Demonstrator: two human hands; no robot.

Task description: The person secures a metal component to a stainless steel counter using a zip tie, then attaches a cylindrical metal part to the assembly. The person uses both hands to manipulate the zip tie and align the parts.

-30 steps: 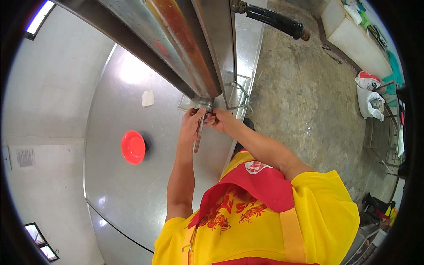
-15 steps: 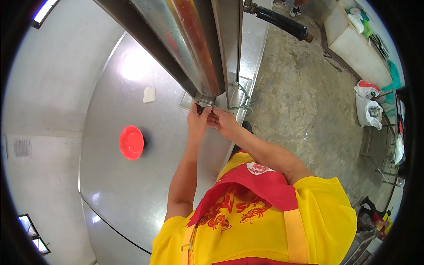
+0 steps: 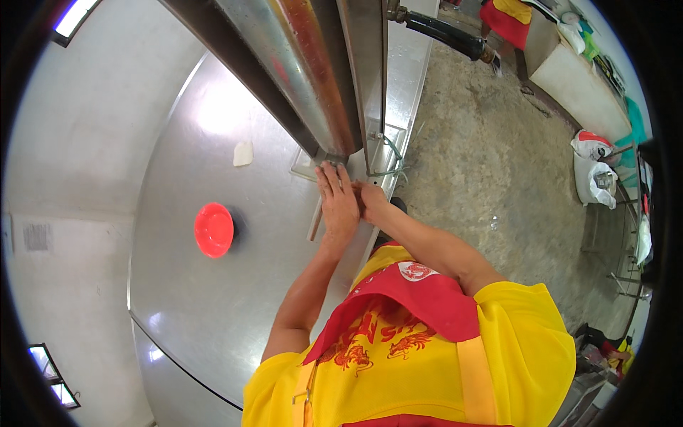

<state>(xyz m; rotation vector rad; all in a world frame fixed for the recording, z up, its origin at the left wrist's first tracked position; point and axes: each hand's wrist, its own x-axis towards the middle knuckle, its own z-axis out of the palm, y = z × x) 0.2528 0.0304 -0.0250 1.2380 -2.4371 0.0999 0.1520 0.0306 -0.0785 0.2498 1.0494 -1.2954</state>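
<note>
A long metal cylinder point(image 3: 316, 92), set in a steel frame, reaches down to the steel table from the top of the view. At its lower end my left hand point(image 3: 339, 204) lies palm down with its fingers stretched out, the fingertips close to the cylinder's base. My right hand point(image 3: 373, 201) is curled against the left one; its fingertips are hidden, and what they hold cannot be made out. From under my left hand a narrow flat metal bar point(image 3: 314, 220) sticks out on the left.
On the steel table point(image 3: 270, 213) at the left are a red bowl point(image 3: 214, 230) and a flat whitish piece point(image 3: 243, 154). A black-sleeved pipe point(image 3: 445, 35) juts out at the top. White sacks point(image 3: 594, 181) stand at the right. Another person point(image 3: 506, 20) is at the far right.
My left hand has turned from a pinch at the cylinder's base to flat, stretched fingers, and the metal bar now shows beside it. My right hand has shifted slightly. Another person has come further into view.
</note>
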